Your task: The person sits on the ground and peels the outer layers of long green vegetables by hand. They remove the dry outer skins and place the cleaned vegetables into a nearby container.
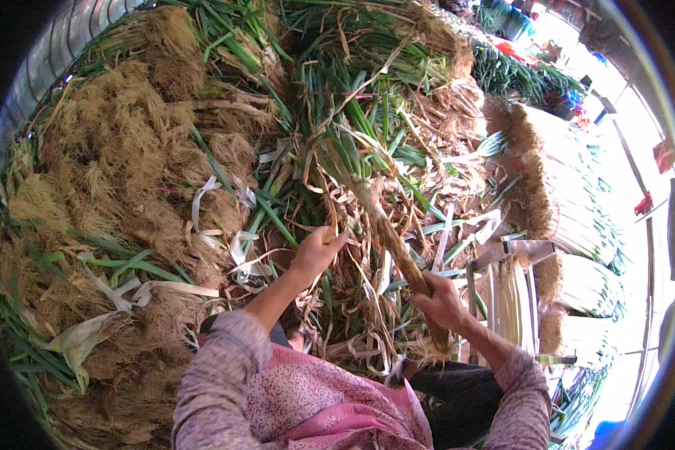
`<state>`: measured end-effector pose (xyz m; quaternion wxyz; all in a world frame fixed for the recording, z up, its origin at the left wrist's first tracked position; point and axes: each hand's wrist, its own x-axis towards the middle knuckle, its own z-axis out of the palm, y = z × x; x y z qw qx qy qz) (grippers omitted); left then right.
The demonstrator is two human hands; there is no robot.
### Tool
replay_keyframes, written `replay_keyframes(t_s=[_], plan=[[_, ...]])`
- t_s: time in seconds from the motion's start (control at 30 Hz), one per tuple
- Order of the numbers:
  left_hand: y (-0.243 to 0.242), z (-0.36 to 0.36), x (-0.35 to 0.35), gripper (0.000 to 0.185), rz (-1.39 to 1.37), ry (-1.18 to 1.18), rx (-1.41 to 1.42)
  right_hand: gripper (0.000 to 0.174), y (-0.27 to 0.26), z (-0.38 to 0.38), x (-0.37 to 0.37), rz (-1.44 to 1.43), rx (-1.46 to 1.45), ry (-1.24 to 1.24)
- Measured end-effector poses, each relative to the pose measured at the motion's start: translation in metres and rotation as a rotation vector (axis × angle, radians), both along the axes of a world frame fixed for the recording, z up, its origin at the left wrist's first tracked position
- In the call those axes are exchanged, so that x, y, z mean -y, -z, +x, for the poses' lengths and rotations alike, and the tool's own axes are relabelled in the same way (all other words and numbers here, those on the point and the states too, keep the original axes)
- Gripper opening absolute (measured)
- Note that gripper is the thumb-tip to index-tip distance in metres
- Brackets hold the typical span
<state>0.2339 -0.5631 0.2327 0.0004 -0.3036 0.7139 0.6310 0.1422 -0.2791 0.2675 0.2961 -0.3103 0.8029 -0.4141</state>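
My right hand (442, 302) is wrapped around the soiled lower stalk of a long green onion (395, 244). The stalk slants from upper left to lower right, its root end below my fist and its green leaves spreading away from me. Left of the stalk, apart from it, is my left hand (317, 251) with curled fingers and the thumb against them. Dry leaf strips hang close to those fingertips; whether any is pinched there is unclear. Beneath both hands lies a litter of peeled, withered leaves (379, 332).
Untrimmed onions with bushy roots (112, 140) are heaped at left, and more onions (365, 34) lie ahead. On the right stand a metal-framed rack holding white stalks (509, 304) and stacked bundles of cleaned onions (574, 174). Pale peelings (87, 337) lie on the left heap.
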Motion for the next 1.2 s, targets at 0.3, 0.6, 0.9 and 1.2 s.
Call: replay_keyframes(t_s=[0.3,0.6,0.9,1.2], plan=[[0.016,-0.029,-0.029,0.028,0.564,-0.436,-0.529,0.03,-0.04,0.139,-0.09,-0.095,-0.131,0.039],[0.041,-0.004,-0.075,0.039,-0.24,-0.54,-0.347,0.026,-0.006,0.168,-0.077,0.022,-0.14,0.152],[0.103,0.139,-0.268,0.037,0.231,-0.063,-0.046,0.028,0.017,0.09,-0.022,-0.103,-0.251,0.323],[0.036,0.056,-0.04,0.048,-0.012,-0.289,-0.328,0.023,-0.015,0.12,-0.055,-0.088,-0.402,0.178]])
